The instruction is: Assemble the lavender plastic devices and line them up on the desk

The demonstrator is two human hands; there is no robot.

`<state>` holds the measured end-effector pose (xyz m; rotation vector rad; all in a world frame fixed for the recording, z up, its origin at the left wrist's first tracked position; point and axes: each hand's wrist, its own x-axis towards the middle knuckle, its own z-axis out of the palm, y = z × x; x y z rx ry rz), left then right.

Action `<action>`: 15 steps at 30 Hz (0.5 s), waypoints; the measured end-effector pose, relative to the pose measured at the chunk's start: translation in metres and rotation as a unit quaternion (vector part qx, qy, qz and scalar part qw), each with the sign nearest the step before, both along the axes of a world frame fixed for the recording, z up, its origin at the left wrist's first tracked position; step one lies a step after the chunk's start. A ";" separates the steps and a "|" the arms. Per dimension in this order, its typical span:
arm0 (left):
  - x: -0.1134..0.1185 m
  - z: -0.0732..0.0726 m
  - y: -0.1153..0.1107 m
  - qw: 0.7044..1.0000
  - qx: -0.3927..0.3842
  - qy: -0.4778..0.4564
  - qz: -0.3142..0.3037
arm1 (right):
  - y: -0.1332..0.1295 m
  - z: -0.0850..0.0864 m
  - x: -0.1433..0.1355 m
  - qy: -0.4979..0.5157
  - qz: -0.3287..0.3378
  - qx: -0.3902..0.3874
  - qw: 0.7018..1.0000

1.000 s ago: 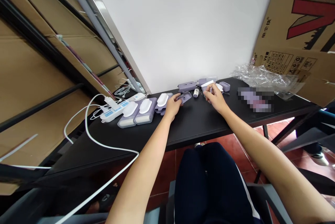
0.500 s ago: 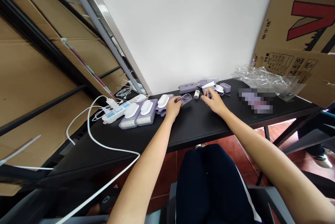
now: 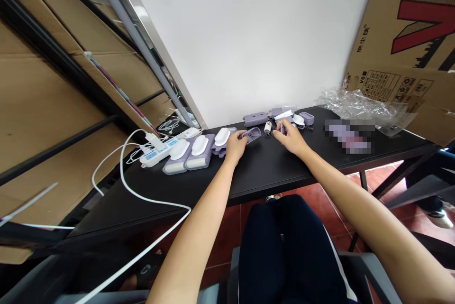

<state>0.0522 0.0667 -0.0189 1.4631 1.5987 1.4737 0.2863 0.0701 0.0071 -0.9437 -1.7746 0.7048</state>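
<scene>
Spanning the middle of the frame, the black surface (image 3: 256,169) carries the parts. A cardboard box (image 3: 382,57) stands at upper right, cut off by the frame edge; a clear plastic bag (image 3: 359,104) lies before it. A white power strip (image 3: 156,154) sits at centre left, beside two purple cases (image 3: 200,145) with white tops. Near the centre, the purple shell (image 3: 254,135) is in the left grip (image 3: 235,146), thumb and fingers clamped on its left end, hollow side visible. Handling, as judged: light, stiff, fairly smooth; thin walls may crack if squeezed. Hold it by the rim. The right grip (image 3: 292,139) is nearly closed on a small purple piece (image 3: 282,129); the fingers hide its full shape. A white cylinder (image 3: 268,127) lies between the hands; a thin spring (image 3: 308,128) lies farther right. A pixelated patch at right masks its contents.
</scene>
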 end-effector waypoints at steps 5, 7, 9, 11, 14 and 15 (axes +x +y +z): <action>0.001 0.001 -0.002 1.000 -0.003 0.006 0.004 | 0.001 -0.001 0.000 -0.011 0.006 0.000 1.000; 0.001 0.001 -0.001 1.000 -0.001 0.013 0.002 | 0.002 -0.002 -0.001 -0.013 0.010 0.002 1.000; 0.000 0.000 0.000 1.000 0.001 0.023 0.002 | 0.001 -0.003 -0.001 -0.014 0.009 0.006 1.000; -0.001 -0.002 0.001 0.999 0.003 0.041 0.003 | 0.001 -0.002 -0.001 -0.022 0.014 0.010 1.000; -0.004 -0.005 0.003 0.998 0.006 0.069 0.007 | -0.001 -0.002 -0.001 -0.040 0.030 0.014 0.999; -0.004 -0.006 0.004 0.997 0.009 0.076 0.007 | -0.002 -0.001 -0.001 -0.047 0.035 0.015 0.998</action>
